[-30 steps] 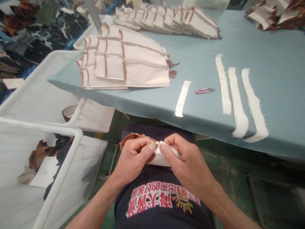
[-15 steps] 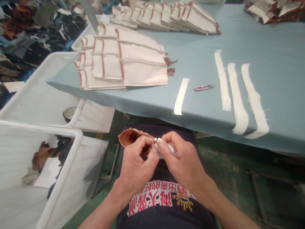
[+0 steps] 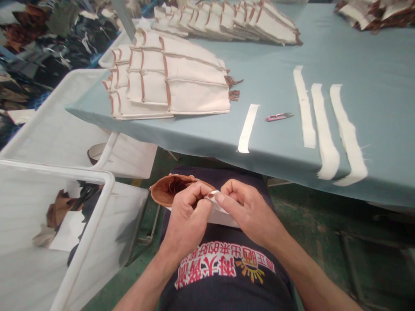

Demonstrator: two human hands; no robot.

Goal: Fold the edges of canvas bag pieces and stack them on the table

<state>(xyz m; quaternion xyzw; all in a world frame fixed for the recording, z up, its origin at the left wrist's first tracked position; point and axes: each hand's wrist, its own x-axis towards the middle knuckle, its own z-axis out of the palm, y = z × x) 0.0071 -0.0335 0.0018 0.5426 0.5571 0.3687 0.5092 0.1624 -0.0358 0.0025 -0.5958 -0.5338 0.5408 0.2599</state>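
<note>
Above my lap, both hands pinch the edge of a cloth pouch, brown on the inside and white on the outside. Its mouth gapes to the left, with dark brown strands inside. My left hand is closed on the edge, thumb against fingers. Close beside it, my right hand is closed too, its thumb pressing the white cloth at the same edge. Fingers hide much of the gripped part. Beyond my hands, thread snips lie on the table near a short white strip.
Stacked white pouches with brown edges lie on the blue-green table; another row sits behind. Three white strips are at the right. White bins stand at left, one holding cloth scraps.
The pouch has shifted left and its mouth shows wider. My hands have turned slightly, and the white edge between them now lies folded over. The view has moved a little.
</note>
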